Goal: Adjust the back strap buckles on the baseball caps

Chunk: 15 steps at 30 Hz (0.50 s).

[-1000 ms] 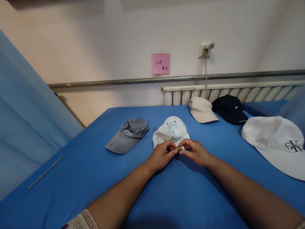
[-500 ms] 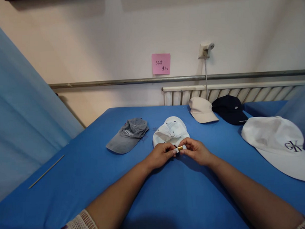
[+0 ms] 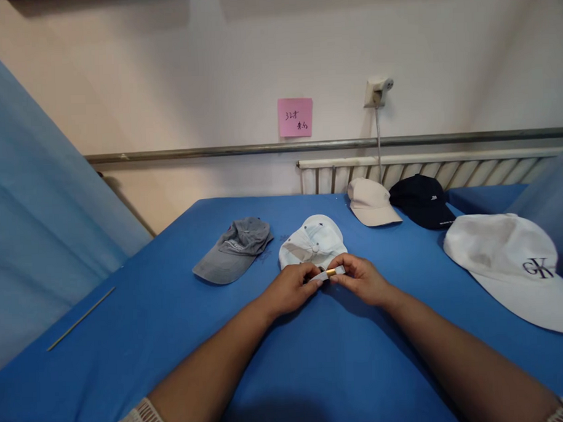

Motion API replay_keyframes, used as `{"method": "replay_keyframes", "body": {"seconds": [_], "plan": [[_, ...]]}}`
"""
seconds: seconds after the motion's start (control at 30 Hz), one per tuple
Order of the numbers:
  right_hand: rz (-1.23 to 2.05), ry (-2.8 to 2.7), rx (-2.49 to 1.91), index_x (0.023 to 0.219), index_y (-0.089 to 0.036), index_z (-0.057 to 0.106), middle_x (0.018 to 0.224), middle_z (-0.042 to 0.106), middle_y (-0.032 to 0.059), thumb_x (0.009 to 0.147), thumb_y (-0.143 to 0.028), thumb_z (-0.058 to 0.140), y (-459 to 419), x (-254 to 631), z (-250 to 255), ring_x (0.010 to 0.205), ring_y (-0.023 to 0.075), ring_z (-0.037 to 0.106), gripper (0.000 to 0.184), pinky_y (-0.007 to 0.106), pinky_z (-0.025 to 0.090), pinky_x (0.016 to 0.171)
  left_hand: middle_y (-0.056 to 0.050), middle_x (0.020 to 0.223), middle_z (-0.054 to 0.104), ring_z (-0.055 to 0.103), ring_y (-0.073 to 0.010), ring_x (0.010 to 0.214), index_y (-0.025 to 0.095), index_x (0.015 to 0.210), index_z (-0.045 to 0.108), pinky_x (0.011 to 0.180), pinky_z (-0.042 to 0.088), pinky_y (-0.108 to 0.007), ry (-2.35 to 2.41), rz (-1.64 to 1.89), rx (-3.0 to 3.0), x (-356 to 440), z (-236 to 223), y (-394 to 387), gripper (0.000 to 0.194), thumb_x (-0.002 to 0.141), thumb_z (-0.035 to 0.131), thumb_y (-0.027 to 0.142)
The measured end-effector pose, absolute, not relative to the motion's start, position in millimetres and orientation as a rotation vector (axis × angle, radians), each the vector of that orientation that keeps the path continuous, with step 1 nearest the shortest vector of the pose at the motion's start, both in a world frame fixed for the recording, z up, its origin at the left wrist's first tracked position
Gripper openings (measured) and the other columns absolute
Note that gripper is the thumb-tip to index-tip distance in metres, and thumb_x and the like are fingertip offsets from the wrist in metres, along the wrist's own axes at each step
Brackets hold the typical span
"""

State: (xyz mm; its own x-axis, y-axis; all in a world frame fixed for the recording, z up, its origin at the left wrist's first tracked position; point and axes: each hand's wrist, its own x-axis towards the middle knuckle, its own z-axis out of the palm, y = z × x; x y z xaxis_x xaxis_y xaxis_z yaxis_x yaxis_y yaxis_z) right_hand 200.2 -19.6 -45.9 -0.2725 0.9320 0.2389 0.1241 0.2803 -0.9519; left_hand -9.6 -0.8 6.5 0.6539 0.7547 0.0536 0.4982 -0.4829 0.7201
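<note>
A pale baseball cap (image 3: 314, 242) lies in the middle of the blue-covered surface, its brim pointing away from me. At its near edge runs the cap's back strap (image 3: 318, 276) with a gold-coloured buckle (image 3: 330, 272). My left hand (image 3: 293, 289) is closed, pinching the strap just left of the buckle. My right hand (image 3: 360, 278) is closed too, its thumb and fingers on the strap end at the buckle's right side. The fingertips partly cover the strap and the cap's near rim.
A grey cap (image 3: 234, 249) lies to the left, and a thin stick (image 3: 81, 318) farther left. On the right are a cream cap (image 3: 372, 201), a black cap (image 3: 422, 201) and a large white cap (image 3: 505, 258). Behind them stands a radiator (image 3: 428, 169); a blue curtain (image 3: 45, 201) hangs left.
The buckle and pale strap show more between my fingers than before, as the fingertips have shifted off them. Both hands stay at the cap's near edge. The view has shifted slightly.
</note>
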Motion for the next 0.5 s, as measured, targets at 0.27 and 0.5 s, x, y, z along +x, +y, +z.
{"method": "replay_keyframes", "body": {"seconds": [0.27,0.5], "plan": [[0.993,-1.806,-1.010,0.092,-0.021,0.064,0.088,0.068,0.0004,0.080,-0.024,0.066,-23.4,198.3,-41.3,0.083,0.0162,0.061,0.012,0.030,0.047,0.079,0.000,0.071,0.059,0.050,-0.0128,0.066,0.014,0.083,0.065,0.060,0.036,-0.022,0.957,0.486,2.121,-6.9,-4.3,0.2,0.027,0.088,0.051,0.037],[1.211,-1.475,-1.036,0.098,-0.019,0.060,0.092,0.069,0.0052,0.082,-0.041,0.063,-18.1,200.6,-40.3,0.079,0.0169,0.066,0.027,0.029,0.051,0.070,0.001,0.071,0.057,0.049,-0.0124,0.065,0.015,0.078,0.061,0.060,0.035,-0.022,0.955,0.347,2.146,-15.0,-7.8,11.3,0.023,0.087,0.054,0.035]]}}
